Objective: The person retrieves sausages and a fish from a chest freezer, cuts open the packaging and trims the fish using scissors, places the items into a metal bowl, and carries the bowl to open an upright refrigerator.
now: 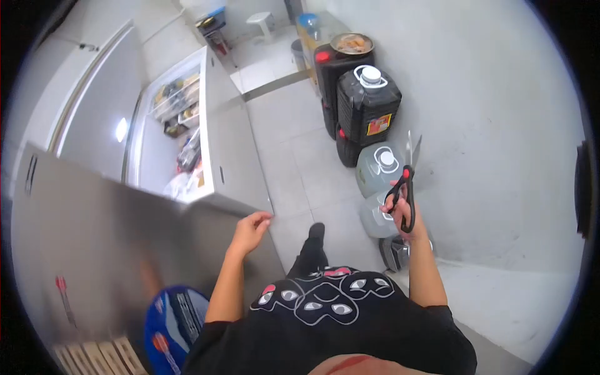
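Observation:
Black-handled scissors (pixel 407 187) with a red pivot are in my right hand (pixel 405 215), their blades slightly apart and pointing away from me, above the clear jugs by the wall. My left hand (pixel 252 231) holds nothing, its fingers loosely bent but apart, near the front corner of an open chest freezer (pixel 234 137). Inside the freezer lie bags and a white basket (pixel 172 103) of packed items.
Black jugs (pixel 369 106) line the right wall, a pan of food (pixel 352 43) resting on one. Clear jugs (pixel 375 169) stand nearer. A blue round object (pixel 175 319) and wooden slats (pixel 100 357) are at lower left. A white stool (pixel 260 20) stands at the back.

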Motion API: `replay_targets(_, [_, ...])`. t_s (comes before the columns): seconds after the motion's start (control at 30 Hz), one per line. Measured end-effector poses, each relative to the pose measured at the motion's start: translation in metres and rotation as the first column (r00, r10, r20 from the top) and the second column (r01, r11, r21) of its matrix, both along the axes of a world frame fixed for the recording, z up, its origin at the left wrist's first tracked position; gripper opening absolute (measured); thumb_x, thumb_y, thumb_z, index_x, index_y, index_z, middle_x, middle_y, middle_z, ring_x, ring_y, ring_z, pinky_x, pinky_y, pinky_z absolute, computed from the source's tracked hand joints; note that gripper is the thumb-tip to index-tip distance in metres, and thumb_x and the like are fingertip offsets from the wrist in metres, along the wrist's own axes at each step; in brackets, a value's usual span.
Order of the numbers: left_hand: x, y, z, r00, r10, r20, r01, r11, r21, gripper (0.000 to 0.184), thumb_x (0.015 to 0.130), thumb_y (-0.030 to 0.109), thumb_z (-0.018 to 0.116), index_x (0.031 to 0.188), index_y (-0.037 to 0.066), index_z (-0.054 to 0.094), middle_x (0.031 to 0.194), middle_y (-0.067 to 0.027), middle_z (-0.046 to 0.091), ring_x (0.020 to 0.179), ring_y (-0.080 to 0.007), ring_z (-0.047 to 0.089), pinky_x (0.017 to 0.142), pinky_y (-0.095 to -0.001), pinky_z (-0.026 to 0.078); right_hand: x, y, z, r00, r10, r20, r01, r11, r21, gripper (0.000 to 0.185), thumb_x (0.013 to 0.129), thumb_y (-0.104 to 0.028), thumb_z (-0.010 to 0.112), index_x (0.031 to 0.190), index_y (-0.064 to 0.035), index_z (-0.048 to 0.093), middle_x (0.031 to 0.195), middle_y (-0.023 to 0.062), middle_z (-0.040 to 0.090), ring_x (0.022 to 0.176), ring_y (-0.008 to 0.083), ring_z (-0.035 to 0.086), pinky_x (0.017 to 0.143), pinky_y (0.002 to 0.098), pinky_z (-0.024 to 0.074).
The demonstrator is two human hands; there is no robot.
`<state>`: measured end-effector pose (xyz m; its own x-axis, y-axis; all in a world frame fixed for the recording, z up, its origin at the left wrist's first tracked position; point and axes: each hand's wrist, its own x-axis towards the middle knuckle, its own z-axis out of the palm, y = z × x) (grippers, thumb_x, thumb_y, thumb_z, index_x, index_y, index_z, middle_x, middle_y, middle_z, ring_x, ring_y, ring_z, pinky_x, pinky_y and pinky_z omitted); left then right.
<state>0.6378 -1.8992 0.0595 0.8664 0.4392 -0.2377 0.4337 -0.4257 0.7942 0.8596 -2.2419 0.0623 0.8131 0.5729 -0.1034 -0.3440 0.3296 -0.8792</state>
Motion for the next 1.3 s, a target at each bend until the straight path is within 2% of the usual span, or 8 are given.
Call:
replay_targets(0.1, [0.092, 0.061, 0.01, 0.991, -0.091, 0.095, 0.087, 0.995, 0.054, 0.02, 0.086, 0.015, 0.058, 0.102, 0.006, 0.064, 0.088, -0.0078, 0.066, 0.08, -0.0145, 0.06, 0.073, -0.0286, 0.048, 0.03, 0.039, 0.023, 0.997, -0.071, 0.027, 0.066, 0.987, 0.149, 0.061, 0.08, -0.032, 0.065, 0.127, -0.004, 0.037, 0.08, 0.0045, 0.05, 0.077, 0.0167, 0.052, 0.075, 0.032, 0.0407])
replay_targets(0.33, [0.332, 0.129, 0.022, 0.925, -0.335, 0.18, 0.294, 0.93, 0.22, 0.023, 0.085, 0.015, 0.057, 0.106, 0.007, 0.061, 0.084, -0.0087, 0.064, 0.077, -0.0175, 0.063, 0.069, -0.031, 0.049, 0.105, 0.076, 0.033, 0.971, -0.232, 0.052, 0.224, 0.967, 0.124, 0.063, 0.081, -0.032, 0.066, 0.128, -0.0043, 0.035, 0.081, 0.0053, 0.049, 0.078, 0.0156, 0.051, 0.076, 0.0333, 0.0423])
replay_targets(0.47, [0.486, 0.143, -0.013, 0.941, -0.282, 0.188, 0.306, 0.946, -0.109, 0.026, 0.084, 0.013, 0.057, 0.108, 0.004, 0.059, 0.078, -0.0071, 0.062, 0.068, -0.014, 0.062, 0.06, -0.0272, 0.051, 0.16, 0.082, 0.006, 0.941, -0.339, 0.003, 0.336, 0.932, 0.136, 0.062, 0.083, -0.031, 0.063, 0.129, -0.0041, 0.033, 0.08, 0.005, 0.05, 0.077, 0.0149, 0.051, 0.076, 0.0326, 0.0428])
replay_targets(0.57, [0.585, 0.149, -0.024, 0.968, -0.227, 0.109, 0.249, 0.927, -0.28, 0.033, 0.087, 0.014, 0.055, 0.117, 0.004, 0.051, 0.094, -0.0082, 0.061, 0.075, -0.0163, 0.061, 0.062, -0.0275, 0.051, 0.207, 0.091, -0.018, 0.933, -0.361, -0.007, 0.36, 0.927, 0.108, 0.062, 0.083, -0.032, 0.063, 0.129, -0.003, 0.033, 0.08, 0.0055, 0.05, 0.077, 0.0153, 0.05, 0.077, 0.0334, 0.0436])
replay_targets(0.77, [0.741, 0.156, -0.061, 0.999, -0.001, -0.043, -0.023, 0.826, -0.564, 0.032, 0.089, 0.015, 0.051, 0.119, 0.003, 0.046, 0.091, -0.0084, 0.059, 0.073, -0.0196, 0.06, 0.064, -0.0309, 0.052, 0.307, 0.129, -0.019, 0.883, -0.428, -0.191, 0.45, 0.889, 0.09, 0.062, 0.081, -0.032, 0.065, 0.127, -0.0037, 0.034, 0.079, 0.0054, 0.05, 0.077, 0.0147, 0.051, 0.074, 0.0332, 0.043])
replay_targets(1.0, [0.821, 0.173, -0.084, 0.98, -0.062, -0.188, -0.052, 0.835, -0.547, 0.023, 0.089, 0.019, 0.054, 0.103, 0.001, 0.051, 0.069, -0.0082, 0.058, 0.052, -0.0159, 0.056, 0.044, -0.027, 0.048, 0.367, 0.151, -0.002, 0.881, -0.469, -0.064, 0.454, 0.875, -0.167, 0.064, 0.077, -0.035, 0.067, 0.125, -0.0037, 0.038, 0.078, 0.0042, 0.052, 0.072, 0.0142, 0.053, 0.07, 0.0275, 0.0431])
replay_targets(1.1, [0.832, 0.173, -0.079, 0.934, -0.228, -0.275, 0.093, 0.899, -0.428, 0.02, 0.089, 0.02, 0.053, 0.092, 0.0, 0.054, 0.06, -0.0063, 0.056, 0.044, -0.0144, 0.051, 0.036, -0.0263, 0.042, 0.378, 0.154, -0.01, 0.844, -0.536, -0.02, 0.517, 0.823, -0.235, 0.066, 0.077, -0.04, 0.066, 0.125, -0.0034, 0.039, 0.078, 0.0041, 0.052, 0.071, 0.0131, 0.054, 0.065, 0.0259, 0.043])
replay_targets(1.3, [0.855, 0.178, -0.063, 0.862, -0.391, -0.322, 0.187, 0.837, -0.514, 0.021, 0.084, 0.016, 0.049, 0.077, -0.003, 0.055, 0.06, -0.0089, 0.055, 0.042, -0.0144, 0.048, 0.034, -0.0274, 0.037, 0.384, 0.188, 0.0, 0.766, -0.643, -0.027, 0.626, 0.754, -0.198, 0.067, 0.08, -0.038, 0.065, 0.128, -0.0036, 0.034, 0.079, 0.0034, 0.047, 0.074, 0.0137, 0.049, 0.075, 0.0319, 0.042])
